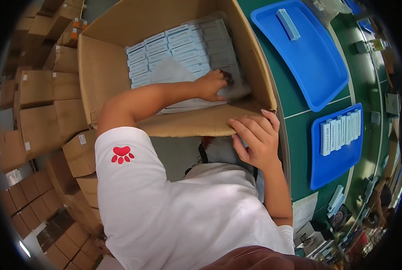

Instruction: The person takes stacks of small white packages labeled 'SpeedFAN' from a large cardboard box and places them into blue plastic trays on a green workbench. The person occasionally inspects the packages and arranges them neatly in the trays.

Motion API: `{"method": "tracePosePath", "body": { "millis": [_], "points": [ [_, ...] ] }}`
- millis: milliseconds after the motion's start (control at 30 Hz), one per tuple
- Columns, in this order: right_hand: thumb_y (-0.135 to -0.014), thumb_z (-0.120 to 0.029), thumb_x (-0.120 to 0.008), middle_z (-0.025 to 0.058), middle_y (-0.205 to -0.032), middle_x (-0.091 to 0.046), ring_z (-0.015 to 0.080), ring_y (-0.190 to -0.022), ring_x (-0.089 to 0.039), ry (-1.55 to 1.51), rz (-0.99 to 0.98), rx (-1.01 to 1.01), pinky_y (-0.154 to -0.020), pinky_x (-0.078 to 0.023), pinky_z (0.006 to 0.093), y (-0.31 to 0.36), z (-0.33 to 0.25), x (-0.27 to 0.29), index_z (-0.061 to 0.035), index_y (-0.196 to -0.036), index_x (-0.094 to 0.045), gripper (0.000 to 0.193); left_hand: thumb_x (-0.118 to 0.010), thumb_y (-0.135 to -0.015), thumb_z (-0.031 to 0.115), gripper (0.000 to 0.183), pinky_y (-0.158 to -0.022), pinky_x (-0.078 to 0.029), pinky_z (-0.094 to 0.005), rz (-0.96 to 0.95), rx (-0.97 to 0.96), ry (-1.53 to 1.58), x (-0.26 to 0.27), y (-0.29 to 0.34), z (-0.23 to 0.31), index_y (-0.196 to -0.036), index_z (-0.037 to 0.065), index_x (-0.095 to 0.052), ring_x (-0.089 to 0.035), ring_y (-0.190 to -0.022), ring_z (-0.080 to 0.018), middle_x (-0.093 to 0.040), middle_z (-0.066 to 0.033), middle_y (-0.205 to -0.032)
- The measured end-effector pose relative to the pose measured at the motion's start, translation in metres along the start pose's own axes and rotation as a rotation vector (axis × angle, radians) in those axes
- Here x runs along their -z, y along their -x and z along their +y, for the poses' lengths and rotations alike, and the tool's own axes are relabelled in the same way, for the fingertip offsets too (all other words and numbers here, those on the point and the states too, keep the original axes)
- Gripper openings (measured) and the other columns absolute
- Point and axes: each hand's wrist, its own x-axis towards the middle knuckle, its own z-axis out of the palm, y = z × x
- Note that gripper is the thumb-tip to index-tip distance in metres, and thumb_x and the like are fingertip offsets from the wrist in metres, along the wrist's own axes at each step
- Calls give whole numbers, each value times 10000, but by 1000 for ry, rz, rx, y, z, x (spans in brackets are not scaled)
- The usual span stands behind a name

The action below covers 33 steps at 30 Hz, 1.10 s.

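Left hand (213,84) deep in the open cardboard carton (101,74); right hand (258,138) at its near right corner. I judge the step in hand to be arranging or pressing down the contents while the rim is steadied. The left hand is partly closed, fingers bent down at the translucent plastic wrap (238,91); its fingertips are lost to me, so I cannot tell whether it grips anything. The right hand has its fingers curled over the rim and its thumb below. In my judgement, the next move calls for a steady rim and fingers kept clear of the wrap's folds.

Containers: the carton holds stacked columns of pale blue boxes (180,39), partly covered by a pale sheet (171,72). To the right, on the green table (295,135), lie 2 blue trays: the upper tray (324,81) bears 1 pale blue open-topped box (288,24); the lower tray (319,173) bears a row of white boxes (338,134).
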Motion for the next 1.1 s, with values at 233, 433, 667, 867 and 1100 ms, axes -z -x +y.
{"method": "tracePosePath", "body": {
  "millis": [233, 433, 667, 867, 1100],
  "points": [
    [-775, -137, -726, -16, -994, -714, 163, -907, -649, 22, 48, -12, -1067, -392, 412, 0, 2, -8, -135, -1074, -755, 301, -639, -888, 157, 336, -876, -515, -412, -185, 545, 482, -4, -4, -7, -1199, 30, -632, -659, -992, -339, -686, -184, -1040],
    [-777, -138, -729, -25, -995, -699, 153, -893, -635, 36, 94, 15, -1060, -405, 404, 0, 3, -11, -134, -1074, -752, 298, -710, -839, 269, 506, -925, -523, -434, -156, 583, 190, -2, -8, -2, -1268, 27, -595, -644, -1065, -355, -645, -221, -1125],
    [-761, -115, -730, -14, -1002, -697, 168, -922, -643, 23, 130, 14, -1078, -413, 419, 5, 2, -13, -125, -1070, -745, 310, -866, -654, 276, 859, -1053, -480, -452, -173, 375, -128, -16, -13, 13, -1395, 29, -509, -535, -1242, -434, -541, -254, -1295],
    [-749, -96, -747, -3, -1003, -719, 190, -937, -654, 4, 155, 5, -1089, -387, 438, 9, 2, -15, -138, -1082, -755, 336, -889, -608, 277, 899, -949, -550, -485, -416, 484, -286, -22, -33, 10, -1383, 34, -505, -593, -1159, -460, -543, -280, -1319],
    [-767, -85, -752, -5, -1030, -712, 192, -964, -647, -8, 153, 23, -1095, -397, 447, 12, 2, -12, -128, -1095, -746, 331, -861, -641, 277, 874, -952, -539, -459, -217, 600, -60, -12, -23, 1, -1389, 7, -498, -618, -1148, -439, -604, -285, -1243]
  ]
}}
